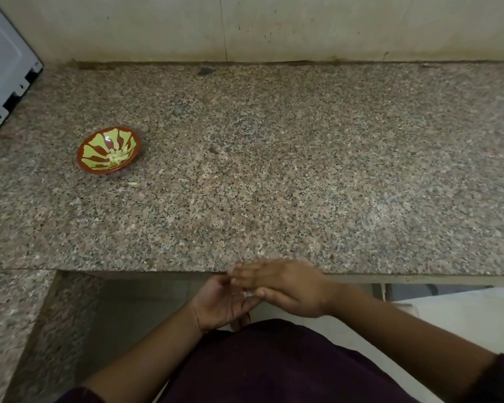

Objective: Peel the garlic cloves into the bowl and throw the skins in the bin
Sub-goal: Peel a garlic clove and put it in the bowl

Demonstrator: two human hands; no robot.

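A red bowl (109, 149) with a yellow-green pattern stands on the granite counter at the left, holding several peeled garlic cloves (117, 157). A pale sliver (133, 184) lies on the counter just in front of the bowl. Below the counter's front edge my left hand (220, 303) is palm up with relaxed fingers. My right hand (285, 286) lies flat across its fingers. Small whitish bits of garlic skin (248, 294) sit on the left palm at the tip of my right thumb. No bin is in view.
The speckled granite counter (274, 175) runs across the view to a tiled wall behind. A white appliance panel (3, 68) stands at the far left. The counter steps back in front of me over a pale floor (134, 309).
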